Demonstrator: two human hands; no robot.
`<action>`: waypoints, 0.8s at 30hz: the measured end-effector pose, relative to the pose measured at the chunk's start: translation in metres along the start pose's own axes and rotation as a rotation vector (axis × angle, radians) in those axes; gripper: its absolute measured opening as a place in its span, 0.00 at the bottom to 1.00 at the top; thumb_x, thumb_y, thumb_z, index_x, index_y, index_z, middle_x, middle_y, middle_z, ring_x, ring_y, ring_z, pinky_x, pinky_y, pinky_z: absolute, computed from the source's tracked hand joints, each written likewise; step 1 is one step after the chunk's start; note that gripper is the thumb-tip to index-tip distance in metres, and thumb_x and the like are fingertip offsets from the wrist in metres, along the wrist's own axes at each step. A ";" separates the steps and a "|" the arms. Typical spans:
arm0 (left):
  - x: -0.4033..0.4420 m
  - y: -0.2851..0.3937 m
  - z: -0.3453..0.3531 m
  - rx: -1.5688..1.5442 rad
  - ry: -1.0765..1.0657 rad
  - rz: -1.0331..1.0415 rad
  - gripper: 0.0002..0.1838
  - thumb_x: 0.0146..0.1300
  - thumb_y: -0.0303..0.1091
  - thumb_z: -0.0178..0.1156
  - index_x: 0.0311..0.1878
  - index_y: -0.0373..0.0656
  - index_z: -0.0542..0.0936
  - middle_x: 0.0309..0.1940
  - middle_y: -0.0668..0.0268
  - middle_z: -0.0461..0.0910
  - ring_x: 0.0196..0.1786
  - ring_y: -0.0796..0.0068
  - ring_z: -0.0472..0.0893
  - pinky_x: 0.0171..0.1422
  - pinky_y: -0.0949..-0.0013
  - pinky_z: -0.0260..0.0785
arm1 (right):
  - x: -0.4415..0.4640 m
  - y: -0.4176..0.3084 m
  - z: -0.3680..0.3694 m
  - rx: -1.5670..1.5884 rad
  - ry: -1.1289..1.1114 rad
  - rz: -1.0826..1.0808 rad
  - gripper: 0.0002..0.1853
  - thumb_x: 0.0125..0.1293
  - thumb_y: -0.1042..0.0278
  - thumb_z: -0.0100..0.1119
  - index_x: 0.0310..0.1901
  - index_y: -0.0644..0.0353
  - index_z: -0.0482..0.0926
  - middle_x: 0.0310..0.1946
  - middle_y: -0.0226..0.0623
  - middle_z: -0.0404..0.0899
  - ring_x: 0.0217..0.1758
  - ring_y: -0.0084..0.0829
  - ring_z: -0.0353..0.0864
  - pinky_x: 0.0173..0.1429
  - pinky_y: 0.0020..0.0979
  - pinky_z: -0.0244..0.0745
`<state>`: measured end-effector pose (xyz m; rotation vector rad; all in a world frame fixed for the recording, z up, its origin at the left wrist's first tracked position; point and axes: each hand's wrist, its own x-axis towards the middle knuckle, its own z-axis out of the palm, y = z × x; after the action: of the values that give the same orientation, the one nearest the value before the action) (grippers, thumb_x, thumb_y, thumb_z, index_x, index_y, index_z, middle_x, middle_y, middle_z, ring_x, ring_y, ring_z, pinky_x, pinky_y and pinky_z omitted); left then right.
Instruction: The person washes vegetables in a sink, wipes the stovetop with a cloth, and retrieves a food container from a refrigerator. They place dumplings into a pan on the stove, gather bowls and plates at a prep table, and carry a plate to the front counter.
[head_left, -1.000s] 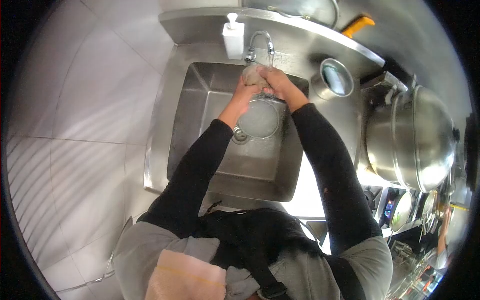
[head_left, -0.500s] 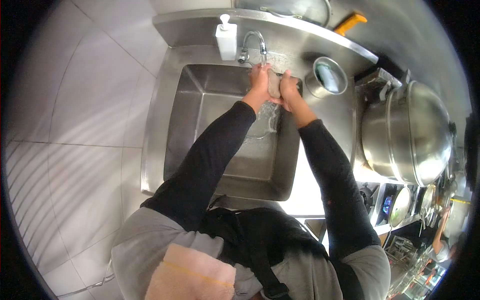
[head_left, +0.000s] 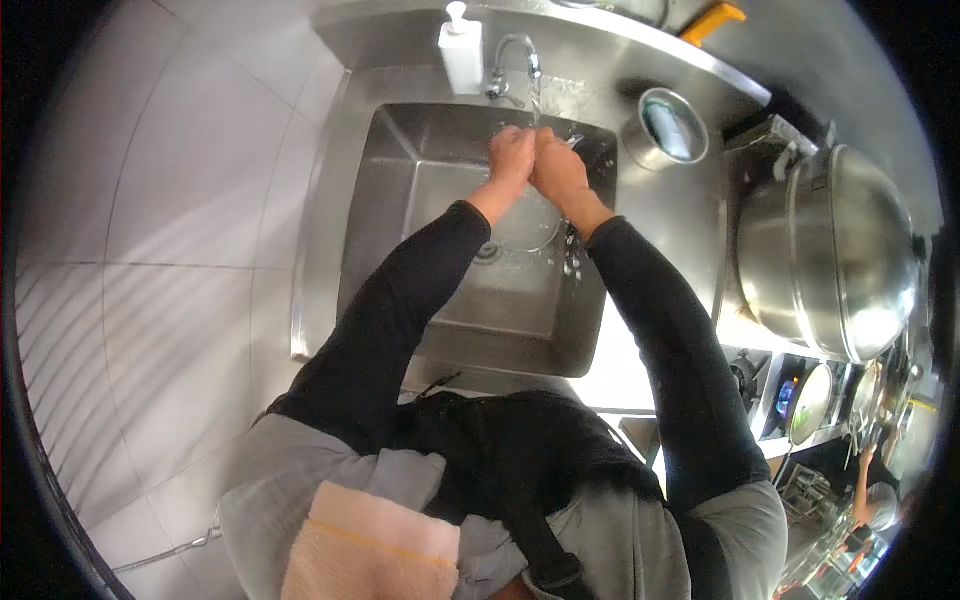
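Observation:
Under the running faucet (head_left: 518,62), my left hand (head_left: 512,155) and my right hand (head_left: 558,165) are pressed together, both with fingers curled closed. They grip a greyish wet cloth that is almost wholly hidden inside the fists; a pale end (head_left: 574,141) seems to stick out past the right hand. Both hands are above the far part of the stainless steel sink (head_left: 470,345). Water runs from the spout onto them, and drops fall below the right wrist.
A white pump bottle (head_left: 461,55) stands left of the faucet. Right of the sink is a metal container (head_left: 690,158) with something pale green inside. Farther right are a large domed steel pot (head_left: 820,255) and a pan (head_left: 810,405). An orange-handled tool (head_left: 713,22) lies behind; another person's arm (head_left: 862,485) shows lower right.
My hands have come together from either side of the greyish cloth and closed over it, the right one turning knuckles up. Drops now fall under the right wrist. The view has shifted slightly.

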<state>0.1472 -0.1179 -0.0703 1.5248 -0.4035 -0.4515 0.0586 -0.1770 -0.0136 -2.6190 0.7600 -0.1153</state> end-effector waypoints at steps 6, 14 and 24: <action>-0.041 0.022 -0.034 0.299 -0.135 0.017 0.11 0.59 0.32 0.55 0.22 0.38 0.72 0.17 0.71 0.67 0.23 0.76 0.66 0.28 0.62 0.59 | -0.036 -0.010 0.056 0.224 0.043 -0.027 0.15 0.61 0.63 0.57 0.45 0.65 0.78 0.41 0.56 0.81 0.44 0.58 0.80 0.49 0.49 0.77; -0.055 -0.033 -0.068 0.343 -0.294 0.062 0.14 0.63 0.39 0.54 0.38 0.37 0.78 0.34 0.62 0.82 0.34 0.68 0.80 0.37 0.61 0.72 | -0.091 -0.005 0.026 1.238 -0.464 0.388 0.34 0.57 0.62 0.66 0.64 0.58 0.64 0.47 0.43 0.80 0.47 0.44 0.83 0.51 0.41 0.77; -0.142 0.054 -0.060 -0.441 -0.818 -0.866 0.32 0.73 0.60 0.45 0.63 0.41 0.72 0.54 0.59 0.78 0.58 0.65 0.77 0.66 0.56 0.67 | -0.181 0.014 0.009 0.774 0.347 -0.132 0.37 0.59 0.71 0.69 0.69 0.57 0.63 0.58 0.42 0.73 0.64 0.36 0.71 0.67 0.38 0.68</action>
<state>0.0591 0.0069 -0.0129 0.9573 -0.2116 -1.7467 -0.1000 -0.0889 -0.0214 -1.9138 0.5022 -0.7554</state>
